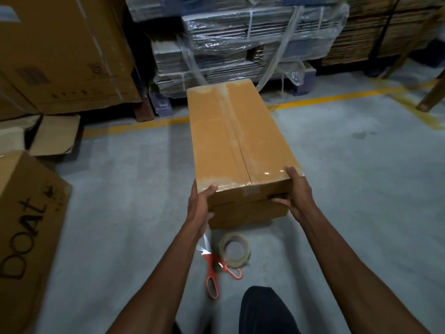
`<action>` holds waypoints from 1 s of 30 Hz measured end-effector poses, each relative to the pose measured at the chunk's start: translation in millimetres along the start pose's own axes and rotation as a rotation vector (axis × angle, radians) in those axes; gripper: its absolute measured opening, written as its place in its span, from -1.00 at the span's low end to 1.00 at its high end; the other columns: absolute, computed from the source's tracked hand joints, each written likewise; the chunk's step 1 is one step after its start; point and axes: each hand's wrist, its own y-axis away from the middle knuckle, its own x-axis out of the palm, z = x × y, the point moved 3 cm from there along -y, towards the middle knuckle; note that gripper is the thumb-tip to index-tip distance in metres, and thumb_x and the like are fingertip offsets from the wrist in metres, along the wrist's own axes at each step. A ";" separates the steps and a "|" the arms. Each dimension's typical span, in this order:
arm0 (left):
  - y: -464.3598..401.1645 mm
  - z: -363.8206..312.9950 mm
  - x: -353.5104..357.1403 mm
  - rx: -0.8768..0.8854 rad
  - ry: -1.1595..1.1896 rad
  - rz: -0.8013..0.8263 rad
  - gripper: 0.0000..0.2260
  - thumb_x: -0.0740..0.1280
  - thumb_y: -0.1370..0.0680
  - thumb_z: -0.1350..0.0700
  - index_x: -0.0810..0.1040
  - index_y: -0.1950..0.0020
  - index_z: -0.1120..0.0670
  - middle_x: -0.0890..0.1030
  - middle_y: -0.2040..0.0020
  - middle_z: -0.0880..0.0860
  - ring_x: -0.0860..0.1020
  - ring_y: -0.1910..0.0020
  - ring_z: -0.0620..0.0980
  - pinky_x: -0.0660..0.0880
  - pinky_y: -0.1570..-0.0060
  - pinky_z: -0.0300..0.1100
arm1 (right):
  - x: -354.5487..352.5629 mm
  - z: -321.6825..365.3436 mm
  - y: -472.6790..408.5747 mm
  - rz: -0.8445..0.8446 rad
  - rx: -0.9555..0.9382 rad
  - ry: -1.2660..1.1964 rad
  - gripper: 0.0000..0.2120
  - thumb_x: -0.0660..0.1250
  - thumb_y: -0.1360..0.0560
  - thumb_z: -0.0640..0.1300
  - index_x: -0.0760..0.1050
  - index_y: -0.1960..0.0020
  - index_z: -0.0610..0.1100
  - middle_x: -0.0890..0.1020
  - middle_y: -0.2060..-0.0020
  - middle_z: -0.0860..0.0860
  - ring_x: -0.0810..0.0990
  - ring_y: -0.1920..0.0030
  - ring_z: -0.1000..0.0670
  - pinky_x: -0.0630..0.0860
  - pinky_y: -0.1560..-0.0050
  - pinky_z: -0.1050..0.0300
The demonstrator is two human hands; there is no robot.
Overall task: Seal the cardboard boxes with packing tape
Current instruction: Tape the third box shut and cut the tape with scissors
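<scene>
Taped cardboard box [238, 138] between both hands [250, 196]

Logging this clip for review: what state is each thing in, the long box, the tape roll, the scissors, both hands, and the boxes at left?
Long box: flaps closed, clear tape along the centre seam.
Tape roll: lying flat on the floor, unheld.
Scissors: on the floor, blades open.
Left hand: gripping the box's near left corner.
Right hand: gripping the near right corner.
Printed box: closed.
Box behind it: flap open.
</scene>
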 end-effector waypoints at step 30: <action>57.4 -27.0 -303.2 0.112 0.127 -0.585 -0.22 0.66 -0.26 -0.19 0.53 -0.43 -0.07 0.56 -0.40 -0.03 0.52 -0.37 0.12 0.52 -0.26 0.33 | 197.9 -170.6 168.1 0.193 0.241 0.196 -0.38 0.59 -0.39 0.12 0.34 -0.30 0.09 0.55 -0.30 -0.09 0.59 -0.28 -0.20 0.67 -0.01 -0.27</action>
